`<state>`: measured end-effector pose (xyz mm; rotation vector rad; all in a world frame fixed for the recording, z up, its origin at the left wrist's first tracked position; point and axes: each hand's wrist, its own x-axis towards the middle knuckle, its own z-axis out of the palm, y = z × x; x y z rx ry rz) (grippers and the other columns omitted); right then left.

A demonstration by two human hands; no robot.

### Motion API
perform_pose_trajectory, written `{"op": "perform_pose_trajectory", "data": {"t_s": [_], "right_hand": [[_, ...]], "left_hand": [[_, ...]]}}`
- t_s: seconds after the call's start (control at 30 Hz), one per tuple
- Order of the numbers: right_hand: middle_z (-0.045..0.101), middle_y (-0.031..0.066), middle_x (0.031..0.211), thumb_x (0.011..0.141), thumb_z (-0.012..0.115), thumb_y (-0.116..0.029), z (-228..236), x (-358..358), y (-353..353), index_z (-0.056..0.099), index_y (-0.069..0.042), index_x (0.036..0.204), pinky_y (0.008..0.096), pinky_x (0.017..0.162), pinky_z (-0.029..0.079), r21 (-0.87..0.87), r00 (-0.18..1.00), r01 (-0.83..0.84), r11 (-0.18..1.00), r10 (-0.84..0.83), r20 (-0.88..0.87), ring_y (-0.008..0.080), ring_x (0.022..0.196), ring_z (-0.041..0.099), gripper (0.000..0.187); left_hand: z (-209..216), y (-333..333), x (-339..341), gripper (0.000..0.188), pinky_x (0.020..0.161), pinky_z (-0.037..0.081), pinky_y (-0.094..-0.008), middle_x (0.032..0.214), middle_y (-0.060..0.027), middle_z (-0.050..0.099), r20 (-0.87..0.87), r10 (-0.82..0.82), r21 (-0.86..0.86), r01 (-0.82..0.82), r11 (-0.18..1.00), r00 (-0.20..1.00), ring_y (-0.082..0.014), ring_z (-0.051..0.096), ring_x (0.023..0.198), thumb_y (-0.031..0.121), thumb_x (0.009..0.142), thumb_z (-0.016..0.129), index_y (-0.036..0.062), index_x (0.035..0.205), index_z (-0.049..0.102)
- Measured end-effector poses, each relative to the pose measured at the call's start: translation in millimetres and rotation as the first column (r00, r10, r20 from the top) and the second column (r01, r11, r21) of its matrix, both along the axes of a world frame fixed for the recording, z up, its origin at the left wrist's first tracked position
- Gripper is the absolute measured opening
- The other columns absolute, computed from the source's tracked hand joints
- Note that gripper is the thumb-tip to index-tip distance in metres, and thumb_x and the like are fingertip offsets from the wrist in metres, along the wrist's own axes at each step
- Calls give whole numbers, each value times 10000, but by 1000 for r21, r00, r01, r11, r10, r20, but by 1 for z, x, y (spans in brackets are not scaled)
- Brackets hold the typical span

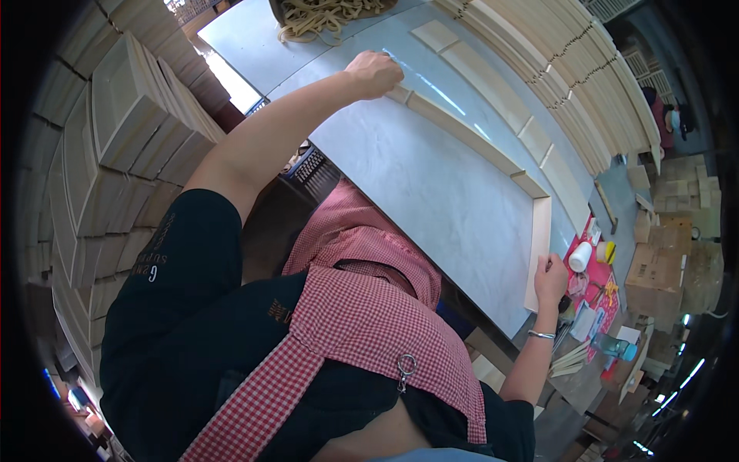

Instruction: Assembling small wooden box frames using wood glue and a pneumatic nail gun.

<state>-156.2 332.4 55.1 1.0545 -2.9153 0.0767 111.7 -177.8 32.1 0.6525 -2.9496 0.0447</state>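
A long, thin wooden strip (pixel 462 132) stands on edge along the grey marbled tabletop (pixel 416 177). My left hand (pixel 376 75) is closed at its far left end, with the fingertips mostly hidden behind the knuckles. At the strip's right end sits a short wooden piece (pixel 530 184). From there a second wooden strip (pixel 542 231) runs toward me, meeting the first at a corner. My right hand (pixel 550 279) is closed in a pinch at the near end of this second strip. A bangle (pixel 541 335) circles my right wrist.
Flat wooden boards (pixel 493 92) lie beyond the strip, and tall stacked wooden strips (pixel 570 69) rise behind them. Light rubber bands (pixel 312 19) are heaped at the far left. A white bottle (pixel 580 256) and blue-capped bottle (pixel 613 346) are at right. Stacked wooden trays (pixel 127 100) fill the left.
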Motion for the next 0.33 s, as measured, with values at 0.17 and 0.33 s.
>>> {"op": "perform_pose_trajectory", "data": {"t_s": [0.17, 0.33], "right_hand": [[576, 112, 685, 908, 655, -192, 5, 18, 18, 573, -20, 826, 436, 610, 455, 0, 993, -62, 998, 61, 101, 313, 596, 530, 208], [587, 107, 696, 905, 667, -194, 25, 43, 34, 604, -26, 853, 429, 610, 456, -33, 981, -117, 993, 121, 154, 297, 604, 537, 188]], "left_hand": [[6, 46, 55, 46, 790, 535, -355, 811, -28, 684, 102, -35, -17, 37, 999, 994, -220, 635, 850, 87, 860, 672, 112, 839, 704], [30, 99, 144, 156, 872, 559, -347, 880, -82, 713, 276, -50, 100, 24, 995, 960, -251, 686, 957, 187, 945, 620, 93, 881, 726]]}}
